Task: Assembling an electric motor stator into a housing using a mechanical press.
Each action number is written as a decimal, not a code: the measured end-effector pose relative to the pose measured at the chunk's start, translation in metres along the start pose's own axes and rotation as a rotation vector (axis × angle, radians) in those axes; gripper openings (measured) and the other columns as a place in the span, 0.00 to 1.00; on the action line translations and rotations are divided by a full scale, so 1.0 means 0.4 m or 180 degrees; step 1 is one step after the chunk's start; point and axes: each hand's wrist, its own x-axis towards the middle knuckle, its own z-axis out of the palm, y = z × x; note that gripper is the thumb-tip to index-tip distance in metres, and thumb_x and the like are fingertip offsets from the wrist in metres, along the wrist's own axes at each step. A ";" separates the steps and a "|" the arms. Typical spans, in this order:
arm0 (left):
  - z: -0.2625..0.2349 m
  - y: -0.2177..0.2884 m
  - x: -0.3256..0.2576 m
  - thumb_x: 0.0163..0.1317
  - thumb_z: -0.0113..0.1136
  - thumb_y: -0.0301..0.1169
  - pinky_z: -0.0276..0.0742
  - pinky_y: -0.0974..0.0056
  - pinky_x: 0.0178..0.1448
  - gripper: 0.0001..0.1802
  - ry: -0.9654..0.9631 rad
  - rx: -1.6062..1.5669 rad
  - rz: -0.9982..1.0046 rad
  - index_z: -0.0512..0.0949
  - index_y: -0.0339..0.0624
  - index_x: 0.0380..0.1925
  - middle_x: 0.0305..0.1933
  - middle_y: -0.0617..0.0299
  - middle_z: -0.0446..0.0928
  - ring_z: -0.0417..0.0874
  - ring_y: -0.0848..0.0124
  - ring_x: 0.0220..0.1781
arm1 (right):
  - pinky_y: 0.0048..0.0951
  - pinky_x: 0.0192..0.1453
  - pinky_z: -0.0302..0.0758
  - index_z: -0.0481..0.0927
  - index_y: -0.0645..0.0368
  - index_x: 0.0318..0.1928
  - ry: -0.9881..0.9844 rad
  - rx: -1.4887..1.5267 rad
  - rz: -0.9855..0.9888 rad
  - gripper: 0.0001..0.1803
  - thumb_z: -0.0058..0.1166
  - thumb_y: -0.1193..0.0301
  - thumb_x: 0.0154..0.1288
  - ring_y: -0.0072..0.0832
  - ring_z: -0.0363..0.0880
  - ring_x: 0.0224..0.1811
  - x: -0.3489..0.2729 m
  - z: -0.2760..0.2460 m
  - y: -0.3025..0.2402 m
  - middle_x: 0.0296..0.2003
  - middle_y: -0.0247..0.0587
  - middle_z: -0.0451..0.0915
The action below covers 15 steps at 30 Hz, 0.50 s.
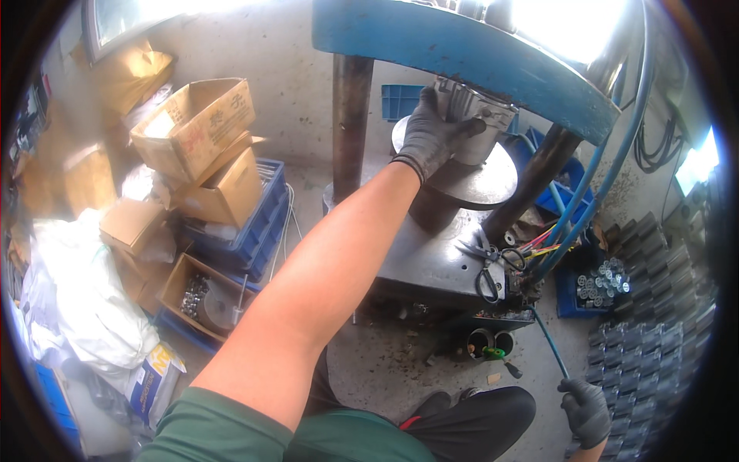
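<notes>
Against a pale wall (281, 65), grasping a metal casting (496, 115) with left fingers (462, 129), apparently already set on the round plate (493, 183) below, not yet released. Well apart, gripping a blue rod (548, 339) with right fingers (571, 385).

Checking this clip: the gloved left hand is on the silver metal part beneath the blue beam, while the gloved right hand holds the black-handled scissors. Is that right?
Not quite. The head view shows the right hand holding a thin blue rod, not the scissors, which lie by the press. The left hand is indeed on the silver metal part beneath the blue beam.
</notes>
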 end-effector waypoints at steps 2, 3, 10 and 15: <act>0.002 0.000 -0.002 0.51 0.88 0.41 0.83 0.56 0.62 0.50 0.0030 0.0018 0.0118 0.63 0.38 0.65 0.58 0.48 0.81 0.85 0.59 0.58 | 0.34 0.42 0.83 0.87 0.68 0.50 0.0199 -0.0212 -0.0306 0.16 0.53 0.83 0.64 0.34 0.89 0.33 -0.002 0.007 -0.003 0.36 0.50 0.89; 0.001 0.003 -0.003 0.51 0.88 0.41 0.83 0.56 0.62 0.50 0.0025 0.0022 0.0121 0.63 0.38 0.65 0.58 0.48 0.81 0.85 0.59 0.58 | 0.36 0.45 0.83 0.87 0.68 0.49 0.0442 -0.0271 -0.0427 0.15 0.54 0.83 0.65 0.36 0.89 0.36 -0.004 0.013 -0.001 0.36 0.51 0.89; -0.003 0.041 -0.031 0.52 0.86 0.43 0.82 0.58 0.65 0.51 0.0073 0.0213 0.0087 0.62 0.35 0.67 0.60 0.48 0.80 0.84 0.58 0.61 | 0.41 0.57 0.83 0.86 0.60 0.58 0.2085 -0.1032 -0.0921 0.17 0.61 0.63 0.77 0.47 0.89 0.49 0.076 -0.062 0.126 0.48 0.50 0.89; 0.003 -0.014 0.017 0.49 0.85 0.49 0.80 0.60 0.68 0.63 0.0016 0.0220 0.0044 0.57 0.32 0.75 0.64 0.46 0.79 0.84 0.58 0.64 | 0.41 0.52 0.81 0.85 0.65 0.53 0.3427 -0.0555 -0.0876 0.12 0.57 0.69 0.79 0.46 0.88 0.45 0.311 -0.161 0.034 0.46 0.53 0.88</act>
